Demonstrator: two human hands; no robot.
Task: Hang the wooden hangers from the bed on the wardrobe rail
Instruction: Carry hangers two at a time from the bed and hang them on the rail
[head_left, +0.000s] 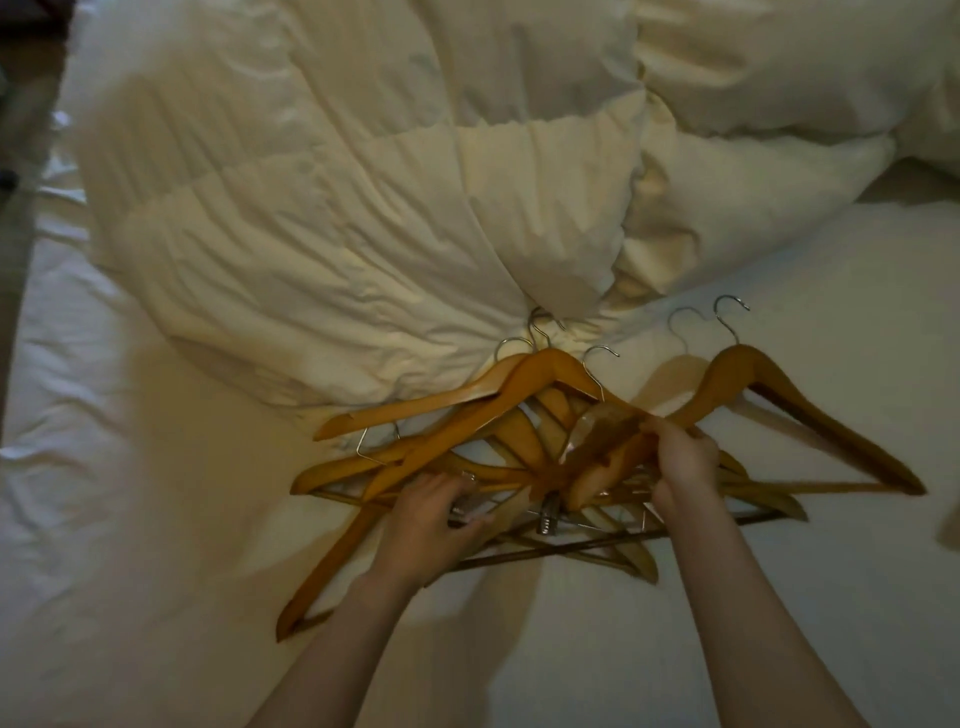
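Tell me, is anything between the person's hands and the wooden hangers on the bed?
Nothing visible: the left hand and right hand grip hangers in the pile. The hangers lie crossed over each other, so they might snag. The wardrobe rail is out of view.

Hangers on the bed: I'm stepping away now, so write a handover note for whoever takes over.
Left hand: grips a bar in the hanger pile.
Right hand: pinches one arm of the rightmost hanger, which looks partly raised.
All hangers are on the bed, beside the duvet.
Done: none shown hung. Left: carry all to the wardrobe rail, not in view.
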